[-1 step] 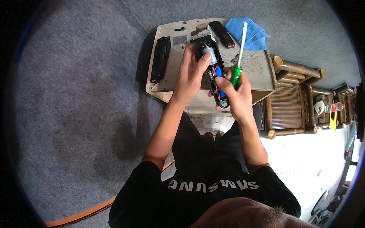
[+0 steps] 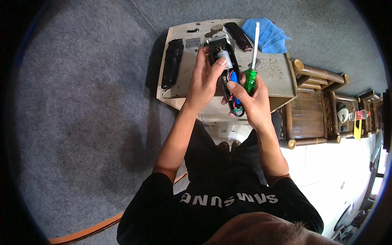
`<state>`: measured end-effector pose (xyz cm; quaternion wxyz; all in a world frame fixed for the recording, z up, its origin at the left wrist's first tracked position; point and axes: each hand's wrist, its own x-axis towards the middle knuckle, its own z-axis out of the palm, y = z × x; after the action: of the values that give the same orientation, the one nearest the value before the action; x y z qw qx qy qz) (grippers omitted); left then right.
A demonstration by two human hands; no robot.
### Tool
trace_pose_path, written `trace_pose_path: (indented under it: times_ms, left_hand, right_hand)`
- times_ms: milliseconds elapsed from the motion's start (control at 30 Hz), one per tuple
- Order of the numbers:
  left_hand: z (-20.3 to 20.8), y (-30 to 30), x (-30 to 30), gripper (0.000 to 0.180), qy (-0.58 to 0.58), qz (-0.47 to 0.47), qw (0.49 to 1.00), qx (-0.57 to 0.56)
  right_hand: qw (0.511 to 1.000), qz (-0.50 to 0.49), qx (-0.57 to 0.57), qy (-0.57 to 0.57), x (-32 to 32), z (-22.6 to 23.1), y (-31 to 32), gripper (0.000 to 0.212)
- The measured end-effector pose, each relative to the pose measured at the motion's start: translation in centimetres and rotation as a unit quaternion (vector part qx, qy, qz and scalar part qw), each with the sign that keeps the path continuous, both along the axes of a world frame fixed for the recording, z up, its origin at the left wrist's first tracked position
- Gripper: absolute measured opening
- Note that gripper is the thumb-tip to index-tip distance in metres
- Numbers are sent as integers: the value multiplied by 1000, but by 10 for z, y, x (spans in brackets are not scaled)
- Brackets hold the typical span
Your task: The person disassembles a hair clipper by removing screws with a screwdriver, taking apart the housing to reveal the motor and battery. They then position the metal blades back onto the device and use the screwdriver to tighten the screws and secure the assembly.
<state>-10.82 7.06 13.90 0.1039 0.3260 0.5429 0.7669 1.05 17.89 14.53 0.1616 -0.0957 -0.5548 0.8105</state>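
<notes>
My left hand [image 2: 201, 83] is closed around the upper part of an opened hair clipper [image 2: 229, 66], its thumb pressing on the silver motor [image 2: 223, 54]. The blade end points away from me. A blue battery [image 2: 234, 76] and red wires lie exposed in the black housing. In my right hand [image 2: 256, 104] is a screwdriver [image 2: 250, 78] with a green handle, its shaft pointing up and away beside the clipper, apart from it. The right thumb also rests on the clipper's lower part, and some fingers are hidden beneath it.
Below the clipper stands a worn wooden box-like table [image 2: 277, 77]. On it lie a black clipper-shaped piece [image 2: 173, 61], a dark casing [image 2: 238, 36], a small grey plate [image 2: 193, 43], a small black piece [image 2: 193, 30] and a blue cloth [image 2: 267, 36]. Bamboo furniture [image 2: 308, 112] stands at the right.
The screwdriver and my right hand have shifted slightly left. The clipper has tilted a little, so its blade edge shows brighter. Both hands keep their holds.
</notes>
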Motion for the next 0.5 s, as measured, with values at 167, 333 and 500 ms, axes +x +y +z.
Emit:
trace_pose_path:
  times_ms: [167,333,500]
  left_hand:
    - [-8,-1,-4,30,4,-42,999,16]
    - [-6,-1,-1,30,-8,-48,998,31]
    - [-16,-4,-3,34,-34,-8,999,-6]
  right_hand:
    - [998,-15,40,48,-9,0,-12,42]
    - [997,-39,58,45,-14,-15,-15,31]
    - [999,-46,27,13,-10,-4,-20,32]
